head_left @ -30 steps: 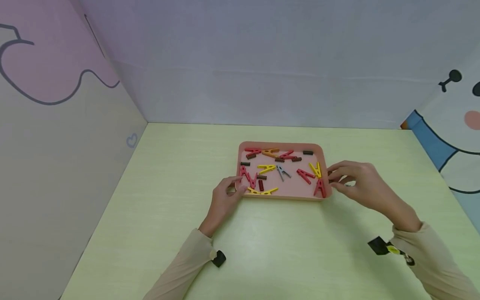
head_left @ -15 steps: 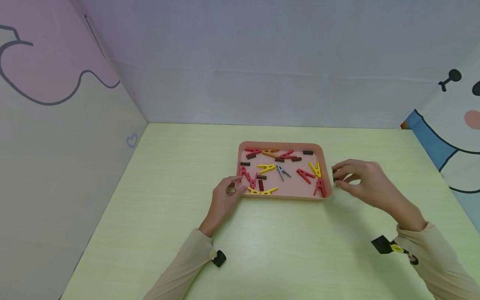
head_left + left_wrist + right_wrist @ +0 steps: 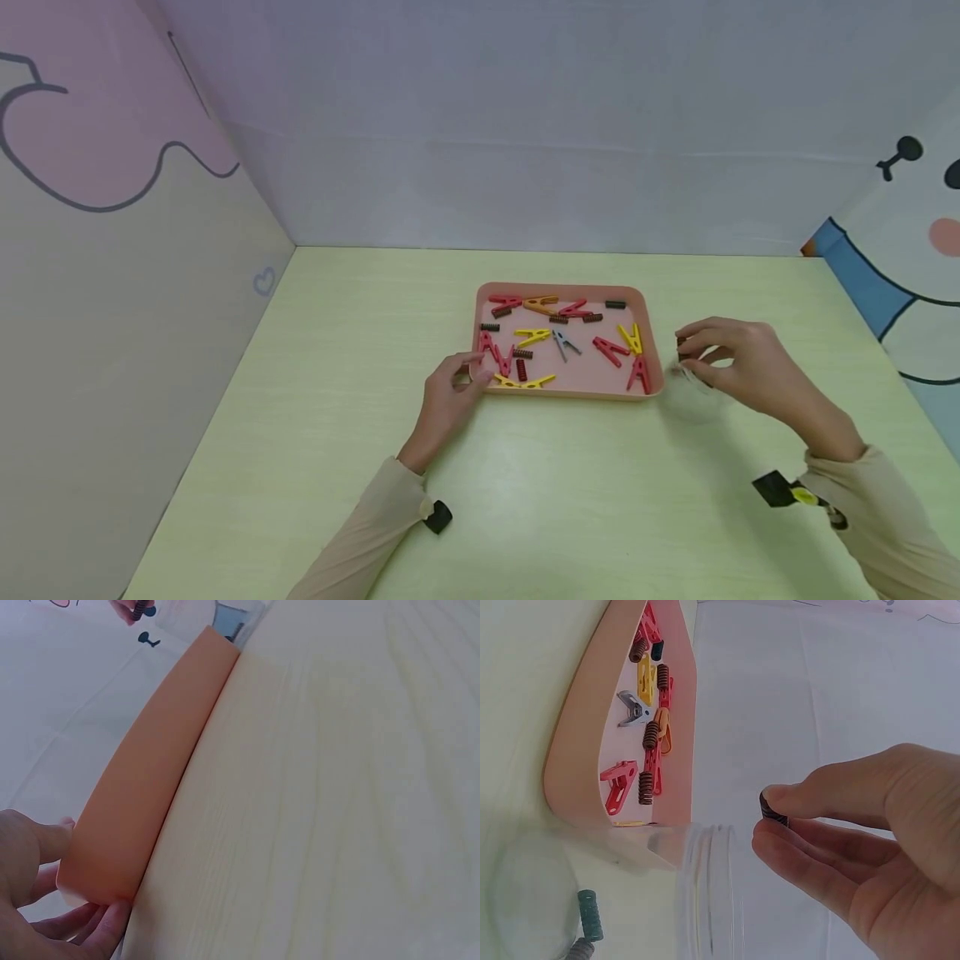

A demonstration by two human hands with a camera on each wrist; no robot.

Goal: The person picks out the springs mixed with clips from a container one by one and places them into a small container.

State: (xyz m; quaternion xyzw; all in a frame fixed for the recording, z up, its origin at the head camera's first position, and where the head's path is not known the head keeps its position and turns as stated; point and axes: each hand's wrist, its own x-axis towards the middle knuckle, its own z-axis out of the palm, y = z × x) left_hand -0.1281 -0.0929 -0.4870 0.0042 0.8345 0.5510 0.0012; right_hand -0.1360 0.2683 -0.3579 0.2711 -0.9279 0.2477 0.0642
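My right hand pinches a small dark coil spring between thumb and fingers. It hovers at the mouth of a clear plastic jar, which shows only faintly in the head view. Inside the jar lie a green spring and a greyish one. To the left is a shallow pink tray, its front left corner gripped by my left hand, thumb and fingers on either side. The tray holds red clothespins, yellow clothespins, an orange one, a grey-blue one and several dark springs.
Tray and jar stand on a pale wood-grain table. A plain pale backdrop rises behind it, with printed panels at the left and right.
My right hand has moved a little to the right, away from the tray's right edge, with the spring still pinched. The left hand and the tray have stayed where they were.
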